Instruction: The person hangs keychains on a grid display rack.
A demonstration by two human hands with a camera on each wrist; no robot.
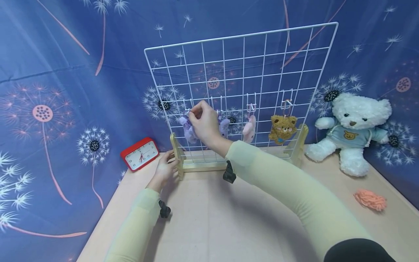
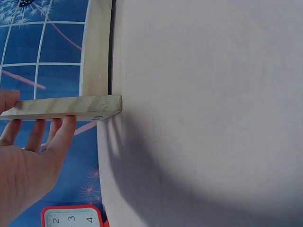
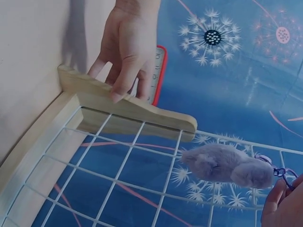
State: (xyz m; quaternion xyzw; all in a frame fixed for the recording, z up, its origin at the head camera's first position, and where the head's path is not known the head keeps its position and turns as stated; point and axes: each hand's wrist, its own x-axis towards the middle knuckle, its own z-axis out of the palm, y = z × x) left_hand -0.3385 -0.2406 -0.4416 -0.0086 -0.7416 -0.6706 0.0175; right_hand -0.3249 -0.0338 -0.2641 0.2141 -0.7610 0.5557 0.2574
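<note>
My right hand (image 1: pixel 207 122) is raised at the left part of a white wire grid rack (image 1: pixel 243 71). Its thumb and fingertips pinch the ring of a purple plush keychain (image 3: pixel 227 165), which hangs against the wires. Low at the rack's left end, my left hand (image 2: pixel 33 165) holds the wooden side support (image 2: pixel 61 108), thumb on one face and fingers on the other. Partly behind the right hand hangs another purple plush (image 1: pixel 224 127). Farther right, a pink plush keychain (image 1: pixel 249 130) and a brown bear keychain (image 1: pixel 283 129) hang from hooks.
A red clock (image 1: pixel 140 154) stands left of the rack, close by the left hand. At the right sits a white teddy bear (image 1: pixel 355 133) in a blue shirt. Before it lies a bundle of coral yarn (image 1: pixel 370 199). A blue dandelion-print cloth (image 1: pixel 42 145) hangs behind the table (image 1: pixel 203 214).
</note>
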